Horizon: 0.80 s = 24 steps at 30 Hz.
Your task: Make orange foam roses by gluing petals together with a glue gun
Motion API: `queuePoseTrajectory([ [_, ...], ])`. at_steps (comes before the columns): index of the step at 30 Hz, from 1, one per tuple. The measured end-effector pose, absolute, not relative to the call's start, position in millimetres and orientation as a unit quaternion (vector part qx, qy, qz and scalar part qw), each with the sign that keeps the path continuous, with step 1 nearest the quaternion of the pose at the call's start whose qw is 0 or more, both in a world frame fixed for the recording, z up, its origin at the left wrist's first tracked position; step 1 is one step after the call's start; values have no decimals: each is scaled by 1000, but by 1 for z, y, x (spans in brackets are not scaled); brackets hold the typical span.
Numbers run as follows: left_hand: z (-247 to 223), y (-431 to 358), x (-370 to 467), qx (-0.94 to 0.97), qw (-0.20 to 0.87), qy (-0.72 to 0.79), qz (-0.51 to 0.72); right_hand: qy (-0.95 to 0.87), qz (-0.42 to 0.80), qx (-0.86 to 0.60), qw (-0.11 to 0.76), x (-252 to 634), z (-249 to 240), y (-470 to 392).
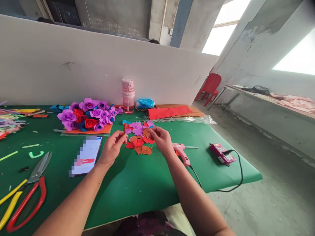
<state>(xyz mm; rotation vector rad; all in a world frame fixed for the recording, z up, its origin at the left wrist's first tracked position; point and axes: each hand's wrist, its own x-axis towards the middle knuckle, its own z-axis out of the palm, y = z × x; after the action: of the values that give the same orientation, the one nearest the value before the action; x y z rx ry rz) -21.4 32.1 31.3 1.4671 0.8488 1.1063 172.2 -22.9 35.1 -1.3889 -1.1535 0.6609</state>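
Between the fingertips of my left hand (115, 144) stands a small brown paper roll (125, 128), upright. My right hand (161, 139) pinches a brown paper petal (146, 132) above the pile. Loose petals in red (138, 142), purple (136, 127) and brown (146, 150) lie on the green tabletop between and below my hands. Right beside my right wrist lies a pink hot glue gun (183, 154) with a clear glue stick in its back. To the left of my left hand a phone (86, 155) rests on the table.
Finished paper flowers (90, 114) are heaped at the back left. A pink bottle (128, 96) stands by the white partition (98, 65). Red-handled scissors (36, 186) lie front left. A power strip (222, 154) with a black cord sits near the right edge, beyond red paper (169, 112).
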Motion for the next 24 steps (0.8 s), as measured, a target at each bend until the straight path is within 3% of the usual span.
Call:
queuePoseTrajectory([
  [5, 38, 26, -22, 618, 574, 303, 444, -640, 149, -727, 199, 177, 32, -36],
  [8, 39, 24, -22, 627, 570, 302, 437, -663, 128, -730, 104, 171, 26, -33],
  [13, 35, 24, -20, 618, 564, 319, 445, -688, 123, -704, 125, 164, 24, -33],
  [18, 36, 22, -19, 629, 582, 349, 379, -678, 245, -616, 317, 152, 35, -48],
  [21, 37, 18, -19, 644, 619, 337, 298, -652, 299, -594, 364, 145, 40, -53],
  [24, 37, 15, -17, 616, 651, 328, 299, -600, 336, -596, 416, 142, 39, -52],
])
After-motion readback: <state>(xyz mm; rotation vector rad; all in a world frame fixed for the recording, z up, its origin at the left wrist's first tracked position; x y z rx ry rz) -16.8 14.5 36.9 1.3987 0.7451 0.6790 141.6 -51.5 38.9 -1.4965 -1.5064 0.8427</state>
